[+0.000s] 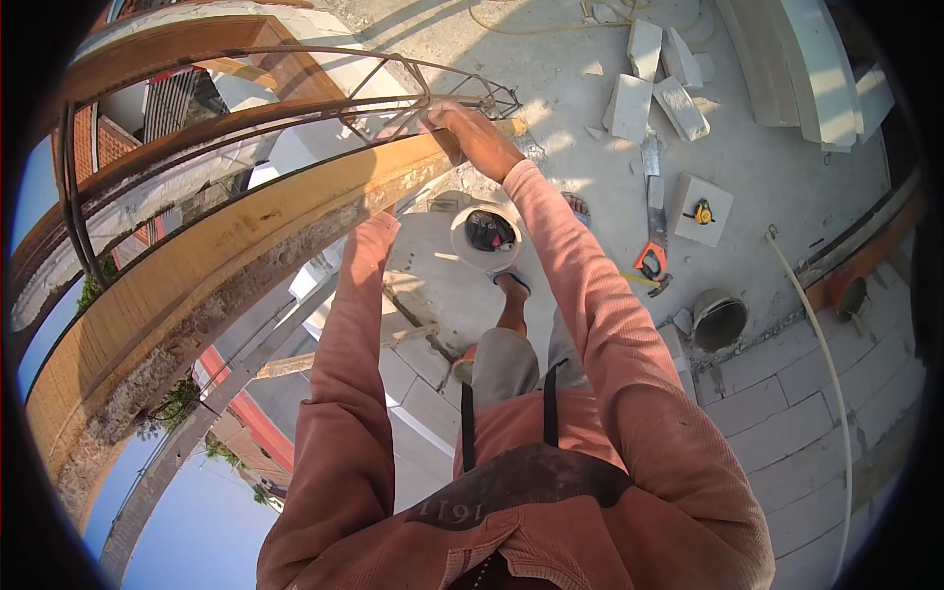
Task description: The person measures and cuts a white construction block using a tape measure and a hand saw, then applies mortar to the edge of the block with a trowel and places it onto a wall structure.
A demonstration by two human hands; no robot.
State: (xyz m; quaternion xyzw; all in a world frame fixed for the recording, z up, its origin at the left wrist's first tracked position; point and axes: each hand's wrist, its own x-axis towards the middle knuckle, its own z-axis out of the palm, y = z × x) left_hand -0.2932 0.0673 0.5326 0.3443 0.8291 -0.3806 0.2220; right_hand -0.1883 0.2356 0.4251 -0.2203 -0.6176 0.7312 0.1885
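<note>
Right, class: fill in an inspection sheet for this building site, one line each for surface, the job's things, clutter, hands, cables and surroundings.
Surface: pale block paving, dusty.
Job's things: wooden beam with rusty rebar cage above it.
Clutter: white bucket, loose blocks, hand saw, yellow tape measure, grey pail.
Hands: right hand on the beam's end by the rebar; left hand hidden behind the beam.
Cables: white hose along the paving.
Surroundings: rooftops and blue sky beyond the edge.

We stretch both arms forward and upward in salmon-pink sleeves. Our right hand is in full view, palm down, its grip curled closed. Our left hand is hidden from us; only its forearm and sleeve show.
</note>
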